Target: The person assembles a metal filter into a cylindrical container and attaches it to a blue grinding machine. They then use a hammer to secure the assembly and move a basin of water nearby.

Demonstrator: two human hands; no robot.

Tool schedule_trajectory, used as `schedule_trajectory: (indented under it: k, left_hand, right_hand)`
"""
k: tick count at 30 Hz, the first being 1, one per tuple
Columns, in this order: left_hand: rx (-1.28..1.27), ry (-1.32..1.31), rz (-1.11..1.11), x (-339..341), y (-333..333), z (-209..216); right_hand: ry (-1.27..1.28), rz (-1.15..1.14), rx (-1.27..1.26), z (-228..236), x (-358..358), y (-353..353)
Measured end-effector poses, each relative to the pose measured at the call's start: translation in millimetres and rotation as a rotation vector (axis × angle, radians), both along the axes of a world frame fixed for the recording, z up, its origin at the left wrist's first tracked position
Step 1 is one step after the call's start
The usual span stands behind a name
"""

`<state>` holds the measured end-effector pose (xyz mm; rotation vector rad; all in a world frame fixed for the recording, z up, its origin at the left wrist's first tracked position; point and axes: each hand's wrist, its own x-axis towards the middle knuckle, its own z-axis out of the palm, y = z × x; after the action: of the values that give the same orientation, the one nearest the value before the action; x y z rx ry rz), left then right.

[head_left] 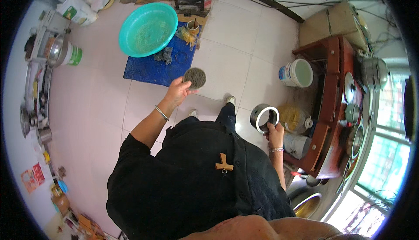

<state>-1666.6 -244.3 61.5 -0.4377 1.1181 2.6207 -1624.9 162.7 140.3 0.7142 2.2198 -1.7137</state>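
My left hand is closed on a round dark disc with a speckled or pitted face and a lighter rim. It is held out in front of me, above the floor near a blue mat. On the right, my right hand grips a thick, shiny metal ring by its lower edge. The ring is tilted, and its open middle shows through. The two held things are well apart. A bangle circles my left wrist, and a bracelet my right.
Ahead, a turquoise basin stands by the blue mat, with grey scouring wool and a small cup beside it. To my right are a white bucket, a large clear plastic bottle and a reddish wooden cabinet.
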Motion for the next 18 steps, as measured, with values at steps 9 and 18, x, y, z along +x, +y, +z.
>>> schedule_trajectory:
  k: [9, 18]
  left_hand:
    - [-0.061, 0.159, 0.312, -77, 43, 56]
    - [0.08, -0.162, 0.624, -103, 36, 12]
  right_hand:
    - [0.004, 0.453, -0.042, 1, -205, 15]
    - [-0.058, 0.726, -0.067, -6, -341, -60]
